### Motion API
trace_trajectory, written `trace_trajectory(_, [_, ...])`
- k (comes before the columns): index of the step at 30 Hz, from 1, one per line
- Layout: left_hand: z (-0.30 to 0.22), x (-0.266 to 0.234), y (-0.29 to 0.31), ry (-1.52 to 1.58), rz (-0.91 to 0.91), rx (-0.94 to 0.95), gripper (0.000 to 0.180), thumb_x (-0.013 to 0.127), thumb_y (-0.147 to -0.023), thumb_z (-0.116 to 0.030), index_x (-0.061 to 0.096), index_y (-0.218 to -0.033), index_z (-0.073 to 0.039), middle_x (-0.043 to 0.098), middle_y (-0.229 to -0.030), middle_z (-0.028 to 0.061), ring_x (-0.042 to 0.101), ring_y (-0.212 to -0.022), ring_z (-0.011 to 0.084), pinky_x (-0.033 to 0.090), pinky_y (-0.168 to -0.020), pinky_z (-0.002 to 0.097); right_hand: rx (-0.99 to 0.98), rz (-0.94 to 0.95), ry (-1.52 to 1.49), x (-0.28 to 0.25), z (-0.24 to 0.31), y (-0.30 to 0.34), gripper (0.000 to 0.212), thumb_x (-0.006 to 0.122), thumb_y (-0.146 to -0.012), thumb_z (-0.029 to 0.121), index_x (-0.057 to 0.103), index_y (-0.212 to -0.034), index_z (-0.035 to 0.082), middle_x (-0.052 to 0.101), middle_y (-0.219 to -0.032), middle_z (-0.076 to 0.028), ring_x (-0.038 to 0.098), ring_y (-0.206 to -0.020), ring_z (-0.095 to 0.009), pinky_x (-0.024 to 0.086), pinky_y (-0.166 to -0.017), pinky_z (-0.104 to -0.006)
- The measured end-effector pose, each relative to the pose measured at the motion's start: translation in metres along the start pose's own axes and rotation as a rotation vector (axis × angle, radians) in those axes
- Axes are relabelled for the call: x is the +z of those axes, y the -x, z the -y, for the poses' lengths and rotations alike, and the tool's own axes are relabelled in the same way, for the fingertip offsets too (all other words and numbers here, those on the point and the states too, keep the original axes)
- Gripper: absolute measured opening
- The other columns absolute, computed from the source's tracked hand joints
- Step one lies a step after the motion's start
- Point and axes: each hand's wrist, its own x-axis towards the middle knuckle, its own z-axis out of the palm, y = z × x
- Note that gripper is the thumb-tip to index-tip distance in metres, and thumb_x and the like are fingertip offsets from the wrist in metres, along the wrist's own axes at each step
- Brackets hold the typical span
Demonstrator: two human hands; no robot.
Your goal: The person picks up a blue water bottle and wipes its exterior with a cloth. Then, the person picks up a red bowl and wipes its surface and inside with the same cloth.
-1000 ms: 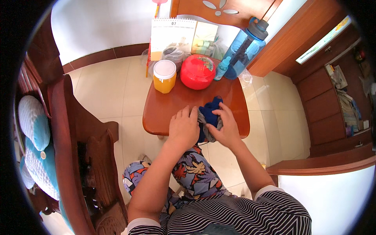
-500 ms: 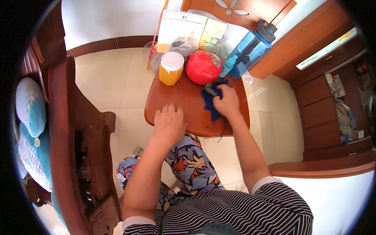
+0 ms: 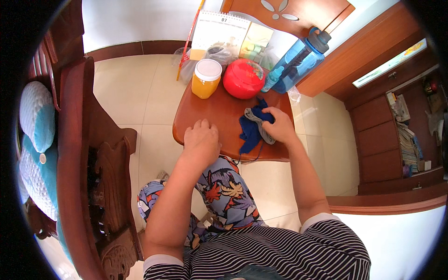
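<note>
Head view, looking straight down on a seated person in a striped shirt and flowered trousers, with a small reddish wooden desk (image 3: 219,116) in front of the knees. Their right hand (image 3: 278,127) is closed around a bunched blue cloth (image 3: 250,129) with a grey band running through it; the cloth lies on the right part of the desk, its lower end trailing to the near edge, and the fingers curl over its top. Their left hand (image 3: 201,142) lies flat, palm down, on the near left edge of the desk, fingers together and holding nothing, well apart from the cloth. Farther back on the desk stands a jar of orange liquid with a white lid (image 3: 206,78), and just beside it on the right a round red container (image 3: 243,78). A tall blue water bottle (image 3: 298,59) with a dark cap leans at the far right corner, near a smaller teal bottle (image 3: 273,78). Behind these sit a white desk calendar (image 3: 219,29) and some clear plastic bags (image 3: 219,53), whose contents I cannot make out at this bend of the lens. A carved wooden chair (image 3: 79,154) with a blue and white cushion (image 3: 35,140) stands at the left, on a pale tiled floor (image 3: 135,88).
</note>
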Motion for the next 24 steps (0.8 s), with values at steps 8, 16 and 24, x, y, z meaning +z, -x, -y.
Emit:
trace_trajectory(8, [-0.002,-0.003,-0.007,-0.003,0.026,-0.019,0.035,0.073,-0.081,-0.027,0.066,-0.106,-0.003,0.062,-0.111,0.0161,0.059,-0.111,0.0330,0.049,-0.091,0.0449,0.255,-0.463,-0.023,-0.035,-0.008,-0.097,0.058,0.076,-0.079,0.040,0.064,-0.115,-0.003,0.069,-0.090,-0.015,0.066,-0.085,-0.025,0.052,-0.076,-0.0356])
trace_trajectory(16, [-0.002,-0.003,-0.013,-0.015,-0.016,-0.020,0.035,0.074,-0.081,-0.028,0.067,-0.105,-0.004,0.063,-0.108,0.0165,0.059,-0.108,0.0345,0.051,-0.088,0.0456,0.188,-0.410,-0.143,-0.027,-0.042,-0.123,0.043,0.077,-0.080,0.033,0.070,-0.097,-0.005,0.070,-0.084,-0.016,0.065,-0.075,-0.025,0.050,-0.070,-0.0353])
trace_trajectory(24, [-0.002,0.000,-0.013,-0.036,-0.014,-0.024,0.037,0.076,-0.080,-0.030,0.068,-0.106,-0.005,0.061,-0.111,0.0154,0.057,-0.109,0.0323,0.049,-0.088,0.0436,0.290,-0.360,-0.358,-0.056,-0.060,-0.094,0.023,0.072,-0.086,0.016,0.070,-0.100,-0.003,0.064,-0.076,-0.005,0.059,-0.068,-0.013,0.047,-0.062,-0.0297])
